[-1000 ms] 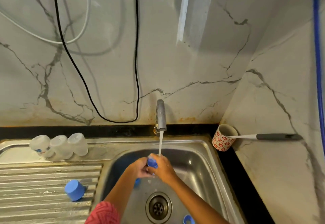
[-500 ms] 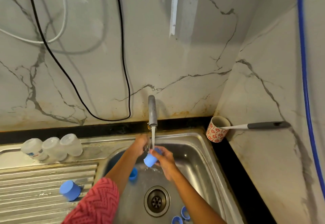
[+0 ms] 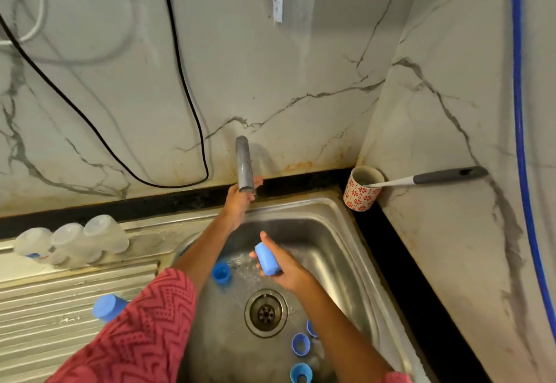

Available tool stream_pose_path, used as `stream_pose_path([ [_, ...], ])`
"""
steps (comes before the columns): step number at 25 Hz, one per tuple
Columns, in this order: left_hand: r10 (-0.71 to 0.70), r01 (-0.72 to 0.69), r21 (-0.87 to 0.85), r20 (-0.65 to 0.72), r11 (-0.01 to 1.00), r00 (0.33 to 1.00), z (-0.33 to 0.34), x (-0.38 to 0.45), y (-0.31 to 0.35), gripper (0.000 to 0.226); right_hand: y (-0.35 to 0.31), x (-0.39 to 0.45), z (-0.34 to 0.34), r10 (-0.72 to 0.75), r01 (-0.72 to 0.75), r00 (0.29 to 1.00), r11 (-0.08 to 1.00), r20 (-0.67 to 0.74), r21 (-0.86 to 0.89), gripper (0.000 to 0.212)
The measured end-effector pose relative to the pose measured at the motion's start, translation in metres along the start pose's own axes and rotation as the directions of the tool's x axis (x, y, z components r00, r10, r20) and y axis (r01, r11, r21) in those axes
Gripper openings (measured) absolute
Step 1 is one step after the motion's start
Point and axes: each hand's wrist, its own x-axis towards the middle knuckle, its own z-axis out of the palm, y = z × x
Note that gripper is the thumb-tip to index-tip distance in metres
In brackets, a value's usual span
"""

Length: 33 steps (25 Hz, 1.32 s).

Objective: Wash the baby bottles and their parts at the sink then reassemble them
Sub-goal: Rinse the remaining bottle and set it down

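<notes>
My right hand (image 3: pixel 284 265) holds a blue bottle cap (image 3: pixel 267 259) over the steel sink (image 3: pixel 337 250), above the drain (image 3: pixel 266 312). My left hand (image 3: pixel 239 199) reaches up behind the grey tap spout (image 3: pixel 244 169), its fingers partly hidden by the spout. No water stream shows. Another blue cap (image 3: pixel 221 274) stands in the basin at the left. Blue rings (image 3: pixel 301 344) lie near the basin's front. Three clear bottles (image 3: pixel 72 241) lie side by side at the back of the drainboard. One blue cap (image 3: pixel 106 307) rests on the drainboard (image 3: pixel 60 298).
A red-patterned cup (image 3: pixel 362 192) holding a brush with a grey handle (image 3: pixel 445 174) stands on the black counter at the corner. A black cable (image 3: pixel 183 81) hangs on the marble wall. A blue hose (image 3: pixel 520 112) runs down the right wall.
My left hand left the cap and went up to the tap. The water stream has stopped. My right hand has lowered the blue cap away from the spout.
</notes>
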Motion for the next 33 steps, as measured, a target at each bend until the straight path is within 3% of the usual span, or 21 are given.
stream_pose_path([
  [2, -0.047, 0.048, -0.037, 0.015, 0.998, 0.999, -0.005, -0.017, -0.015, 0.051, 0.014, -0.017, -0.014, -0.034, 0.022, 0.997, 0.986, -0.07, -0.164, 0.031],
  [4, -0.172, 0.176, 0.15, -0.039, 0.973, 0.984, -0.007, -0.052, -0.055, 0.04, 0.032, -0.035, -0.025, -0.048, -0.04, 0.985, 0.874, -0.166, -0.485, 0.03],
  [5, -0.224, 0.234, 0.282, -0.071, 0.93, 0.972, -0.01, -0.074, -0.082, 0.034, 0.042, -0.041, -0.031, -0.061, -0.1, 0.978, 0.699, -0.197, -0.709, 0.033],
  [6, -0.27, 0.273, 0.414, -0.068, 0.868, 0.961, -0.014, -0.098, -0.108, 0.032, 0.051, -0.048, -0.034, -0.087, -0.133, 0.978, 0.449, -0.192, -0.883, 0.037],
  [7, -0.308, 0.273, 0.535, -0.026, 0.799, 0.951, -0.018, -0.124, -0.125, 0.032, 0.057, -0.053, -0.033, -0.117, -0.144, 0.978, 0.234, -0.175, -0.962, 0.042],
  [8, -0.324, 0.242, 0.625, 0.019, 0.742, 0.946, -0.021, -0.144, -0.138, 0.028, 0.06, -0.058, -0.029, -0.133, -0.148, 0.978, 0.1, -0.161, -0.984, 0.046],
  [10, -0.308, 0.197, 0.686, 0.041, 0.701, 0.951, -0.02, -0.175, -0.148, 0.019, 0.059, -0.07, -0.011, -0.17, -0.078, 0.982, -0.008, -0.076, -0.997, 0.051],
  [13, -0.24, 0.124, 0.733, 0.055, 0.668, 0.969, -0.012, -0.196, -0.138, 0.021, 0.053, -0.096, 0.018, -0.363, 0.091, 0.926, -0.047, 0.102, -0.995, 0.058],
  [15, -0.152, 0.071, 0.747, 0.041, 0.661, 0.987, -0.014, -0.206, -0.129, 0.038, 0.06, -0.113, 0.024, -0.471, 0.22, 0.854, -0.055, 0.219, -0.974, 0.054],
  [18, -0.087, 0.049, 0.805, 0.003, 0.591, 0.996, -0.029, -0.226, -0.13, 0.049, 0.081, -0.117, 0.014, -0.325, 0.176, 0.919, -0.171, 0.224, -0.969, 0.063],
  [20, -0.096, 0.057, 0.831, -0.005, 0.553, 0.995, -0.036, -0.24, -0.137, 0.052, 0.086, -0.117, 0.008, -0.319, 0.111, 0.929, -0.239, 0.186, -0.965, 0.068],
  [27, -0.029, 0.07, 0.822, -0.065, 0.565, 0.997, -0.069, -0.276, -0.126, 0.048, 0.072, -0.137, 0.027, -0.419, 0.246, 0.851, -0.212, 0.315, -0.946, 0.048],
  [30, 0.022, 0.064, 0.796, -0.097, 0.602, 0.995, -0.077, -0.286, -0.121, 0.043, 0.078, -0.139, 0.037, -0.405, 0.252, 0.861, -0.184, 0.307, -0.95, 0.04],
  [33, 0.063, 0.049, 0.78, -0.112, 0.624, 0.992, -0.091, -0.296, -0.124, 0.039, 0.087, -0.136, 0.047, -0.292, 0.225, 0.915, -0.2, 0.278, -0.954, 0.04],
])
